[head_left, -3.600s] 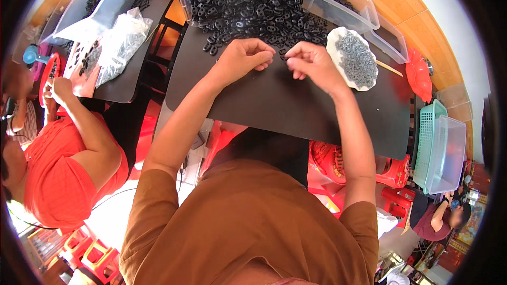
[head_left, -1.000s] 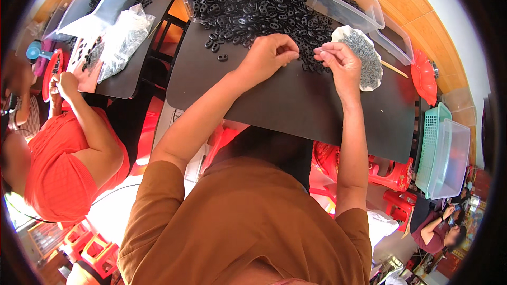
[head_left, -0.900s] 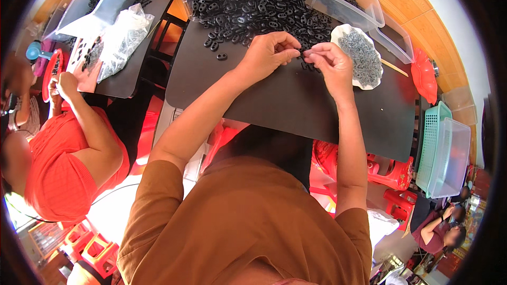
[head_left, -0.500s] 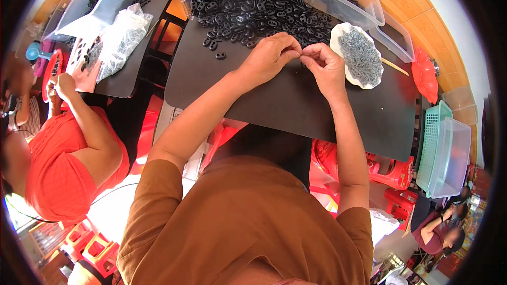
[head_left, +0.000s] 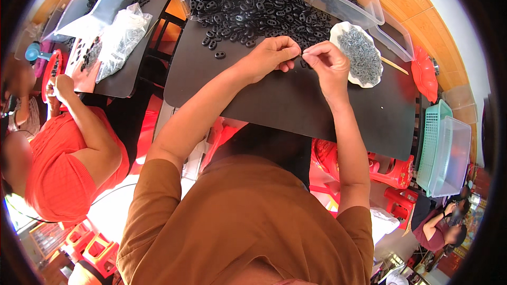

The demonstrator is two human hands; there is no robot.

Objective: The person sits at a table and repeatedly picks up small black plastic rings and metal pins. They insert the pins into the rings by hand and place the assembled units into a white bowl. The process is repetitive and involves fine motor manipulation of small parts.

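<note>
Over the dark table my left hand [head_left: 270, 59] is closed in a pinch, its other fingers curled under. My right hand [head_left: 329, 64] pinches with thumb and forefinger, its tips almost meeting those of the left. Whatever lies between the fingertips is too small to make out. Just beyond both hands spreads a heap of small black oval pieces with two holes [head_left: 253, 5]. One loose black piece [head_left: 219, 55] lies left of my left hand. Beside my right hand stands a white scalloped dish [head_left: 364, 83] filled with small greyish clear pieces.
Clear plastic bins [head_left: 346, 13] flank the heap. A wooden stick [head_left: 395, 66], a red dish [head_left: 424, 76] and a green basket [head_left: 434, 126] are at the right. On the left, a person in red [head_left: 74, 163] works at another table [head_left: 124, 87] holding a plastic bag [head_left: 124, 37].
My hands have turned slightly and their fingertips have drawn a little apart. The left fingers now show curled beneath the thumb. The heap and dish have not moved.
</note>
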